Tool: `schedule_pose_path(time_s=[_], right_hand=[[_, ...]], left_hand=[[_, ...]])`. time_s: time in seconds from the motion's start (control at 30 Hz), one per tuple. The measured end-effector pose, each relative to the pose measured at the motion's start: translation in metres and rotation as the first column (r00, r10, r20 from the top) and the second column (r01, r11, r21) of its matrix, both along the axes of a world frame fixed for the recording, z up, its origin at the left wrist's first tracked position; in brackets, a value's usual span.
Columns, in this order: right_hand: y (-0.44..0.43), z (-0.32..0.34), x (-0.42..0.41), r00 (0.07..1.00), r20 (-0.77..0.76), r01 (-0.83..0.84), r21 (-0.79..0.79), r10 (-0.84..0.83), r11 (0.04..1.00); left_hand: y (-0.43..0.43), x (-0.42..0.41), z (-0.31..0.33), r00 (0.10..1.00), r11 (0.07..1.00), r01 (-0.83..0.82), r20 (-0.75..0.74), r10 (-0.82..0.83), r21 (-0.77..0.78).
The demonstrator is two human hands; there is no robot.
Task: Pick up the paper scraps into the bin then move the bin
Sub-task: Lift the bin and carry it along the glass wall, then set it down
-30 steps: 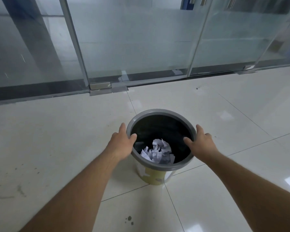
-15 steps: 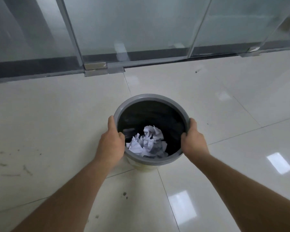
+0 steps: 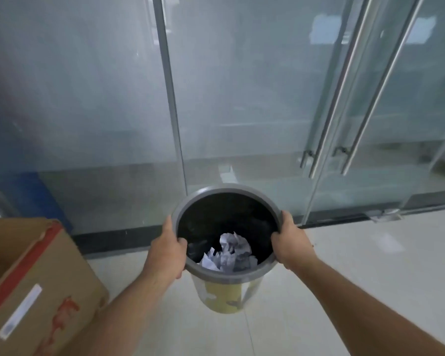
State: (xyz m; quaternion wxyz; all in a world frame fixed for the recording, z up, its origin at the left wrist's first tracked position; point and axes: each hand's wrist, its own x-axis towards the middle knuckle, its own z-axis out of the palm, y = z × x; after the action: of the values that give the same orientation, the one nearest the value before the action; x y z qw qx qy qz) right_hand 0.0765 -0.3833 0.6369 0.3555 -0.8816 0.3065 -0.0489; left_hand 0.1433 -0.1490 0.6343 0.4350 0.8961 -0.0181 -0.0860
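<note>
Bin with paper scraps now lifted off the floor — left hand and right hand clamp its rim, fingers curled — cardboard box newly in view.

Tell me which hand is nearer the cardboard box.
Left. The left hand grips the bin rim on the cardboard box side; the right hand grips the opposite rim.

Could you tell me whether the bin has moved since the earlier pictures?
Yes. The bin, gripped by both hands, now appears lifted, nearer the glass wall.
</note>
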Motion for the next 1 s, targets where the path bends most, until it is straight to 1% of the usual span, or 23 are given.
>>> schedule_pose_path(time_s=[0.1, 0.17, 0.23, 0.33, 0.5, 0.7, 0.87, 1.0], right_hand=[[0.007, 0.113, 0.012, 0.997, 0.073, -0.029, -0.050, 0.032, 0.998], [0.013, 0.169, 0.012, 0.992, 0.115, -0.051, -0.064, 0.058, 0.997], [0.018, 0.210, 0.011, 0.985, 0.157, -0.065, -0.042, 0.071, 0.997], [0.026, 0.244, 0.008, 0.980, 0.183, -0.074, -0.028, 0.078, 0.997], [0.040, 0.259, 0.003, 0.972, 0.221, -0.085, 0.013, 0.080, 0.996], [0.017, 0.273, -0.028, 0.969, 0.243, -0.047, 0.022, 0.040, 0.999], [-0.043, 0.289, -0.086, 0.955, 0.264, 0.130, 0.032, -0.134, 0.991], [-0.101, 0.298, -0.159, 0.900, 0.304, 0.321, 0.021, -0.312, 0.947]], left_hand=[[0.014, 0.000, 0.112, 0.994, 0.998, -0.013, 0.106, 0.019, -0.058], [0.022, -0.009, 0.171, 0.984, 0.994, -0.035, 0.170, 0.052, -0.100], [0.031, -0.017, 0.214, 0.976, 0.991, -0.027, 0.211, 0.055, -0.135], [0.044, -0.032, 0.253, 0.967, 0.989, -0.009, 0.252, 0.046, -0.147], [0.058, -0.043, 0.278, 0.962, 0.992, -0.028, 0.267, 0.059, -0.120], [0.034, -0.049, 0.290, 0.963, 0.993, 0.049, 0.268, -0.017, -0.112], [-0.041, -0.050, 0.300, 0.941, 0.982, 0.183, 0.299, -0.159, -0.054], [-0.129, -0.069, 0.297, 0.901, 0.933, 0.353, 0.296, -0.318, -0.071]])
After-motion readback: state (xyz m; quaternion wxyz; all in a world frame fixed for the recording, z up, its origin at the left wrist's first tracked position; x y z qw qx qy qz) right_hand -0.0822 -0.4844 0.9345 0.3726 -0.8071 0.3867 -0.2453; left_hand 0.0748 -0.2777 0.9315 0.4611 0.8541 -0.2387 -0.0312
